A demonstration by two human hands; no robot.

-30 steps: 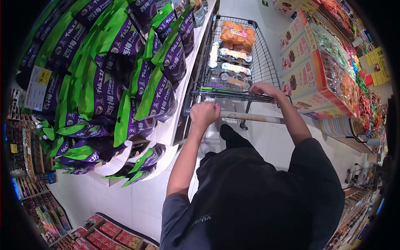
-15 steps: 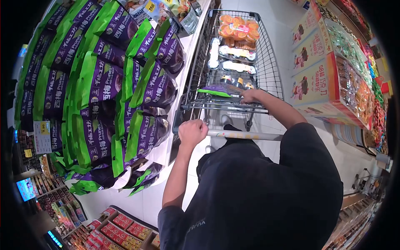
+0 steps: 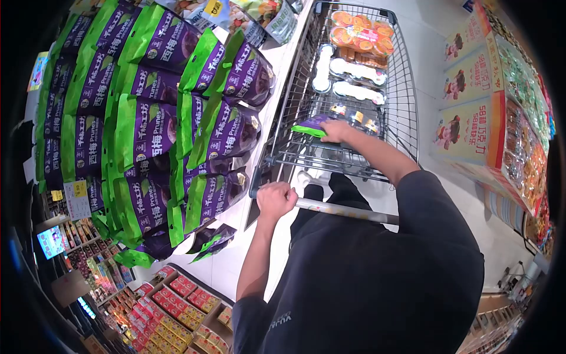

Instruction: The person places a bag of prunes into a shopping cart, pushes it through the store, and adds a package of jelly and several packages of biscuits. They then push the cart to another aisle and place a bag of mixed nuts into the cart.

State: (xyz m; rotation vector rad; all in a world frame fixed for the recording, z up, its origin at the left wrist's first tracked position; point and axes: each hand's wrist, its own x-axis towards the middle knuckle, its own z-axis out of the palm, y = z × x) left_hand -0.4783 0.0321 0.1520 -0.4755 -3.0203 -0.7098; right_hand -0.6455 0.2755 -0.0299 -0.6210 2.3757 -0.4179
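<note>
My left hand (image 3: pixel 277 202) is wrapped round the pale handle bar (image 3: pixel 348 211) of a shopping cart, near the bar's left end. Inside the wire basket (image 3: pixel 407 112), my right hand (image 3: pixel 335 131) has its fingers closed over a purple and green bag of prunes (image 3: pixel 309 128); part of the bag is hidden beneath them. Small clear-lidded tubs (image 3: pixel 355 117) lie just beyond that hand. Farther up the cart are white-topped packs (image 3: pixel 358 92) and a clear pack of orange round items (image 3: pixel 361 35).
Stacked bags of prunes (image 3: pixel 147 133) crowd a shelf along the cart's left side. To the right stand printed cartons (image 3: pixel 466 130) topped with wrapped sweets (image 3: pixel 522 147). Red and yellow boxes (image 3: pixel 171 312) fill a display at lower left. White tiled floor (image 3: pixel 436 53) shows beside the cart.
My right hand has shifted left within the basket and now covers more of the prune bag. The bag has moved left relative to the cart. My left hand keeps its grip on the handle.
</note>
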